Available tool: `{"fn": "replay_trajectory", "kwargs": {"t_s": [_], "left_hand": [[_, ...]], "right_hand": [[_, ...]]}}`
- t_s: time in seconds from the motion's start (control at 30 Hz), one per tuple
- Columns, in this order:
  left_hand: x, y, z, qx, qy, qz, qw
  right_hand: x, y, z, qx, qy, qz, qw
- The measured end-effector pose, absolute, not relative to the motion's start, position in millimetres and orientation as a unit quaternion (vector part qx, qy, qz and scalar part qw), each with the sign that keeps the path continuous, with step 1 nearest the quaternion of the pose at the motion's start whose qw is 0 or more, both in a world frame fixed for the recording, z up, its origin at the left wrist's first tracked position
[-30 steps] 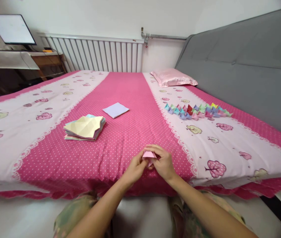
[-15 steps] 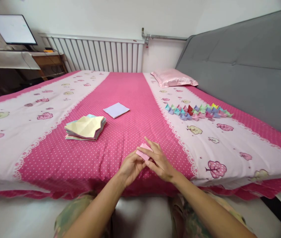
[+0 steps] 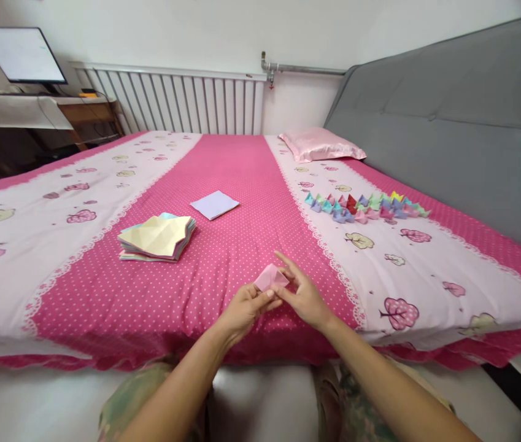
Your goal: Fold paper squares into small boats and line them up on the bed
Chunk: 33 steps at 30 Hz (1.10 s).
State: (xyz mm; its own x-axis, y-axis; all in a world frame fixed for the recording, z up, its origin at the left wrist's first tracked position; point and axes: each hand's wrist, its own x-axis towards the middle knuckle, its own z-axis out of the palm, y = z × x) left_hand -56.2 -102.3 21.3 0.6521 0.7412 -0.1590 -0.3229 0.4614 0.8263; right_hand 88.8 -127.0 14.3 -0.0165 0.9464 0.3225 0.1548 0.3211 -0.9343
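Observation:
Both of my hands meet over the near edge of the bed around a small folded pink paper (image 3: 270,277). My left hand (image 3: 243,308) pinches its lower left edge between thumb and fingers. My right hand (image 3: 304,296) grips its right side, index finger stretched up beside it. The paper is held just above the pink dotted bedsheet (image 3: 223,258). A stack of creased coloured papers (image 3: 158,237), yellow on top, lies to the left beyond my hands.
A flat lilac paper square (image 3: 215,204) lies further up the bed. Several small folded paper pieces (image 3: 365,207) are lined up at the right. A pink pillow (image 3: 321,145), grey headboard (image 3: 453,123), radiator (image 3: 172,101) and desk with monitor (image 3: 21,54) surround the bed.
The pink paper has been turned and reshaped between my fingers, from a triangular piece to a flatter one tilted left. My right index finger has lifted and straightened. Both hands stayed in place.

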Motion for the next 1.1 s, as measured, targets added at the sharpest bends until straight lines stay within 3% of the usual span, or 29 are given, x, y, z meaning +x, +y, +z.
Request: {"fn": "replay_trajectory", "kwargs": {"t_s": [0.1, 0.33, 0.8, 1.1], "left_hand": [[-57.4, -101.5, 20.2, 0.421, 0.285, 0.299, 0.807], [-56.8, -103.2, 16.7, 0.495, 0.318, 0.238, 0.773], [-52.8, -100.3, 19.1, 0.514, 0.354, 0.242, 0.743], [-53.9, -101.4, 14.7, 0.522, 0.318, 0.276, 0.742]], "right_hand": [[91.1, -125.4, 13.1, -0.445, -0.539, 0.456, 0.551], [93.9, -124.2, 14.8, -0.483, -0.497, 0.464, 0.552], [93.1, -120.7, 11.6, -0.537, -0.447, 0.405, 0.590], [97.5, -119.1, 11.5, -0.543, -0.508, 0.362, 0.562]]}}
